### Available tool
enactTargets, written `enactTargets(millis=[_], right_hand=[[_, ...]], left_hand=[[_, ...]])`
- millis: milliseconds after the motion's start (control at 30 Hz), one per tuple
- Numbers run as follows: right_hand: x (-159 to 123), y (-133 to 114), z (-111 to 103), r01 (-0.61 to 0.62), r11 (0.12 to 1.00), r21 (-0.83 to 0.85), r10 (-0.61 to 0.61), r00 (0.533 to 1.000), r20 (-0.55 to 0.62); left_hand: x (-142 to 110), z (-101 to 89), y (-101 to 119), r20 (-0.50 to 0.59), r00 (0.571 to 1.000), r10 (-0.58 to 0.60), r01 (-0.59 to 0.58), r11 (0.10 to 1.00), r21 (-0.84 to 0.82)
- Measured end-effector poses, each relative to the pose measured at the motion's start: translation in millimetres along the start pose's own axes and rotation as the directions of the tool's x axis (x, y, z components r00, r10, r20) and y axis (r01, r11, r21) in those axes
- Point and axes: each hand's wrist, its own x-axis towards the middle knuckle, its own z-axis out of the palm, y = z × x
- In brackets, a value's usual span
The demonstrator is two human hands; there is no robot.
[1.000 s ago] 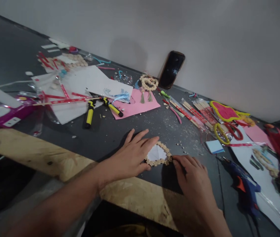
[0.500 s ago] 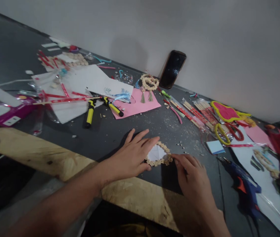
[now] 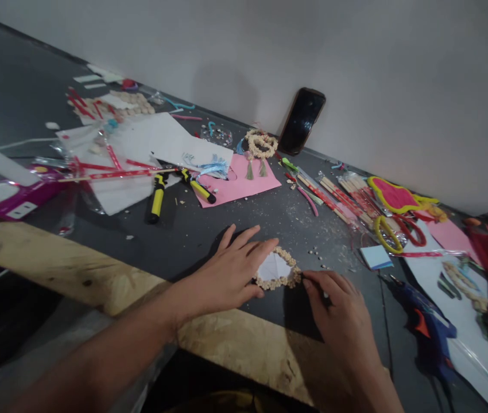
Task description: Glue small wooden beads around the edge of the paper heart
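On the dark tabletop near its front edge lies a small white paper shape [image 3: 275,267] bordered with tan, crumbly bead-like bits [image 3: 289,280]. My left hand [image 3: 233,272] rests at its left side, fingers spread, with the index finger and thumb touching or nearly touching the border. At the other end, my right hand [image 3: 334,301] has its thumb and index finger closed together beside the border. Whatever is between those fingertips is hidden or too small to make out. Several small loose bits [image 3: 314,251] lie just beyond the shape.
A blue glue gun [image 3: 427,324] lies to the right, near scissors [image 3: 399,232] and a pale blue pad [image 3: 376,257]. Farther back are pink paper [image 3: 248,186], a yellow-black tool [image 3: 157,198], beaded rings [image 3: 261,143] and a phone [image 3: 302,120] against the wall. A purple package [image 3: 15,192] sits left.
My right fingertips have shifted slightly to the right, off the end of the border. My left hand and the paper shape have hardly moved.
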Motion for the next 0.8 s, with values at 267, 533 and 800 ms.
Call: enactTargets(millis=[267, 533, 800], right_hand=[[-0.9, 2.5, 2.7, -0.042, 0.999, -0.013, 0.043, 0.998, 0.041], [17.5, 1.3, -9.6, -0.027, 0.993, -0.111, 0.035, 0.996, 0.078], [27.8, 2.3, -3.7, 0.002, 0.998, -0.059, 0.006, 0.99, 0.141]], left_hand=[[0.1, 0.6, -0.2, -0.006, 1.0, 0.0, 0.0, 1.0, 0.005], [0.3, -0.9, 0.2, 0.0, 1.0, 0.0, 0.0, 1.0, -0.002], [0.7, -1.5, 1.0, 0.004, 1.0, -0.006, 0.006, 1.0, -0.007]])
